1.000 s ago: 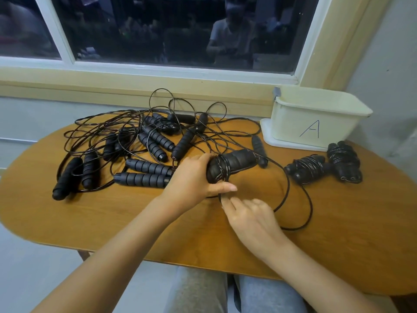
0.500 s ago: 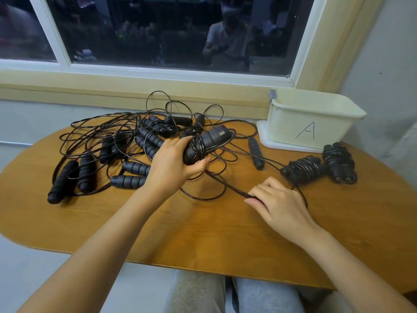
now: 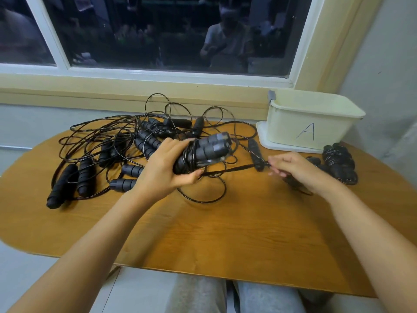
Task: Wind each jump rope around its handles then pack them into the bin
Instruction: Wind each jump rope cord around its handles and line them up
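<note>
Left hand is curled round the paired handles, thumb under and fingers over their near end. The handles tilt up to the right, and several rope turns are wound on right beside the fingertips. Right hand is motion-blurred, with fingers bent, and seems to pinch the free cord at its fingertips; the cord runs taut from the handles to them, low over the table. Bin sits back right, with wound bundles just in front of it beside the right hand; loose ropes are piled on the left.
</note>
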`<act>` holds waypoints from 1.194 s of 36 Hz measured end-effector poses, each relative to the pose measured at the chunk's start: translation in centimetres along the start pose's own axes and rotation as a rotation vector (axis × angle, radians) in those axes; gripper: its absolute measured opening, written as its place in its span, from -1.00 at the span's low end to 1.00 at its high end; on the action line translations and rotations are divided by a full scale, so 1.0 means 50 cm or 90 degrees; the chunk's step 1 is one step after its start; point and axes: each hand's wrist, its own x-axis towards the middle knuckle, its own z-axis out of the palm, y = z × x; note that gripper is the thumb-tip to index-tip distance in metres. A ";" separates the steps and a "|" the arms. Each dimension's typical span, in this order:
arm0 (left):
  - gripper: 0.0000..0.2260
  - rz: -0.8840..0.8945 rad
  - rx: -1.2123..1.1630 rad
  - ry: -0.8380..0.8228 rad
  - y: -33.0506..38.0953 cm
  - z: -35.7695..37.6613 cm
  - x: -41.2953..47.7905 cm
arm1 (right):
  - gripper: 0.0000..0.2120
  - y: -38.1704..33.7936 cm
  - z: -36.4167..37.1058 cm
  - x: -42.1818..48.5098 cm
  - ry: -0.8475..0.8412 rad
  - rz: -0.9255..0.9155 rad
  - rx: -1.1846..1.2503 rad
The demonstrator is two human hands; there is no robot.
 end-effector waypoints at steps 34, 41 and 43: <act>-0.06 -0.245 0.120 -0.139 0.076 0.048 0.027 | -0.78 -0.095 0.160 -0.073 0.130 -0.189 -0.190; -0.70 -0.310 -0.182 -0.125 0.100 0.037 0.022 | -0.76 -0.095 0.162 -0.047 0.078 -0.127 0.007; -0.81 -0.300 -0.192 -0.134 0.107 0.035 0.023 | -0.79 -0.096 0.161 -0.037 0.092 -0.090 0.037</act>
